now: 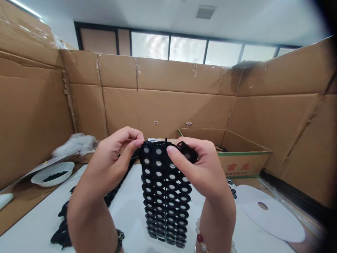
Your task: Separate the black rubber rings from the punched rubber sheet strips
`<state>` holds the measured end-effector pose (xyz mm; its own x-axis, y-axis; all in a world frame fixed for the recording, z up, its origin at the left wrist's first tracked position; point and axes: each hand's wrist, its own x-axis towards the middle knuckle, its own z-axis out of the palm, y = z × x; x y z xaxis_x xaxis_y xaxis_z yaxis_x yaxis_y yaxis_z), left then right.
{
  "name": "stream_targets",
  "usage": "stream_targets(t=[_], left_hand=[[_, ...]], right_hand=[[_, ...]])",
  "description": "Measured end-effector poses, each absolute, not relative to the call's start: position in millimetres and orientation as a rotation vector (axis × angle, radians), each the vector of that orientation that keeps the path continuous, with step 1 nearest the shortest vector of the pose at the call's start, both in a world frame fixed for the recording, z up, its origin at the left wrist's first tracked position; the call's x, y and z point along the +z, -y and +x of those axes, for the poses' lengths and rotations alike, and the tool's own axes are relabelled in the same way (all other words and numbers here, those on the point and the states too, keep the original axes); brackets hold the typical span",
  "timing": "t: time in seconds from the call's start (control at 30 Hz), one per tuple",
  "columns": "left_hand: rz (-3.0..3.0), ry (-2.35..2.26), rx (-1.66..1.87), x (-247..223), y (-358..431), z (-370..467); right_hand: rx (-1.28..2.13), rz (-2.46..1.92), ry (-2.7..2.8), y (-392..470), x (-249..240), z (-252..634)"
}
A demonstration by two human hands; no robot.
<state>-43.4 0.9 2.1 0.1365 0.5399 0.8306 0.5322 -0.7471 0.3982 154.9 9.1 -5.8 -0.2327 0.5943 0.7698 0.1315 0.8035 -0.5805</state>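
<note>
A black strip of lace-like trim with rows of round holes hangs upright in front of me, its lower end over the white table top. My left hand pinches the strip's upper left corner between thumb and fingertips. On the upper right, my right hand is closed around a bunched part of the same strip, with the thumb lying across its front. What the right fingers do behind the strip is hidden. More black material lies partly behind my left forearm.
Cardboard walls enclose the table. At left stand a white bowl holding small dark pieces and some crumpled clear plastic. At right are an open cardboard box with a green edge and a white disc with a centre hole.
</note>
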Motion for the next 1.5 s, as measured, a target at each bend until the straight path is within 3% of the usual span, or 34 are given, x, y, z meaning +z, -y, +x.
stream_targets(t=[0.3,0.6,1.5], left_hand=[[2.431,-1.170,1.812,1,-8,-36],[2.073,-0.955,2.033,0,-3,-31],[1.948,-0.841,1.967,2,8,-28]], right_hand=[[0.406,-0.516,1.838,-6,-6,163],[0.426,-0.518,1.732,-13,-7,160],[0.567,-0.361,1.712,-20,-10,168]])
